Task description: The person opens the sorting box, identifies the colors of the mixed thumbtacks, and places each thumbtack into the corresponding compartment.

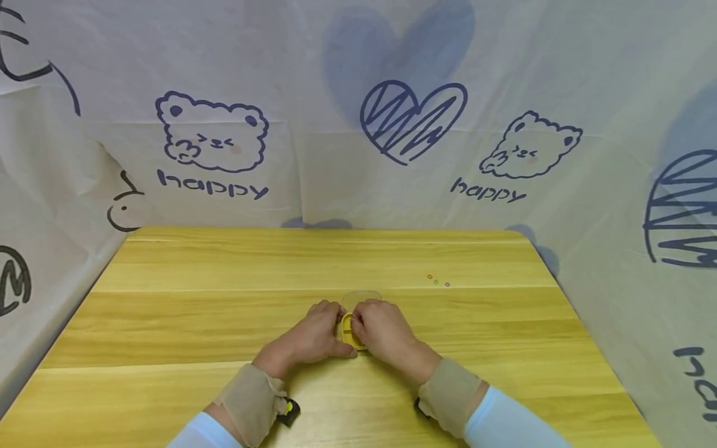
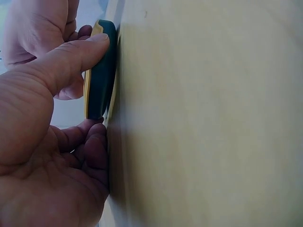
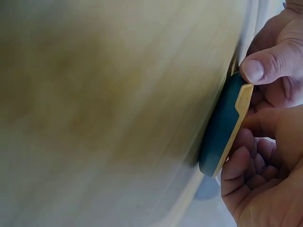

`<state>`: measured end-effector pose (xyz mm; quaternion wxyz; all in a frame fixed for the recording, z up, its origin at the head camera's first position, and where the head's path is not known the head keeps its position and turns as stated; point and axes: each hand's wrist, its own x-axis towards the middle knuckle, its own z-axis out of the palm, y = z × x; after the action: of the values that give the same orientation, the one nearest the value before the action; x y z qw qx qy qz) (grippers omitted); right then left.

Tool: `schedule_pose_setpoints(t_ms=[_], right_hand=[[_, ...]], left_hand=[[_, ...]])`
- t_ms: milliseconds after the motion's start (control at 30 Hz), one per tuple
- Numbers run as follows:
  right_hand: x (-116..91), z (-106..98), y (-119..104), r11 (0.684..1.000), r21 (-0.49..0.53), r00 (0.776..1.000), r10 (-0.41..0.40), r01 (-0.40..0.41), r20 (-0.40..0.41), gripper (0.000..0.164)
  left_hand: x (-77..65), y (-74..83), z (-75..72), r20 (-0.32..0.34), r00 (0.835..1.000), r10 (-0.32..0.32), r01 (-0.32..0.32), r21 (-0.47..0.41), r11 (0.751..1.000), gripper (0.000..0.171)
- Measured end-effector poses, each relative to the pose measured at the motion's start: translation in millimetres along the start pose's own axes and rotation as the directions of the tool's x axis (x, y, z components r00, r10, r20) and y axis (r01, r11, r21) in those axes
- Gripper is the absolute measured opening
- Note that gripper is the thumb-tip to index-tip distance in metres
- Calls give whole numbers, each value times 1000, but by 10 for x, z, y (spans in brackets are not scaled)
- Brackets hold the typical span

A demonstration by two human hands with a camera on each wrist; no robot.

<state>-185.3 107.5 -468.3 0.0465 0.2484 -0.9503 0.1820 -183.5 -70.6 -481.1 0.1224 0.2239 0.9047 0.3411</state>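
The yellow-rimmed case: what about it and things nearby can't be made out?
Inside of the case: head view, partly covered by the right hand.
Whether that hand pinches anything: right wrist view, blocked by the case.
Near edge of the clear piece: head view, behind that hand.
Material of the tiny rings: head view, too small.

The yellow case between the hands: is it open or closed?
Open. In the head view, the yellow case shows its inner divider, and a clear lid-like panel lies beyond it.

teal case (image 3: 218, 126), yellow rim (image 3: 244, 99) | hands (image 3: 279, 56) (image 3: 270, 182) at edge | wooden tabletop (image 3: 104, 113)
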Motion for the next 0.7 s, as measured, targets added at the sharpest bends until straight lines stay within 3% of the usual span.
schedule_pose_setpoints(t_ms=[433, 700], right_hand=[[31, -1, 6, 1000, 15, 1000, 16, -16, 27, 15], [-36, -91, 16, 979, 166, 991, 110, -121, 70, 14]], left_hand=[[-3, -6, -16, 13, 1000, -11, 11, -3, 1000, 62], [1, -5, -12, 14, 1000, -19, 19, -14, 1000, 64]])
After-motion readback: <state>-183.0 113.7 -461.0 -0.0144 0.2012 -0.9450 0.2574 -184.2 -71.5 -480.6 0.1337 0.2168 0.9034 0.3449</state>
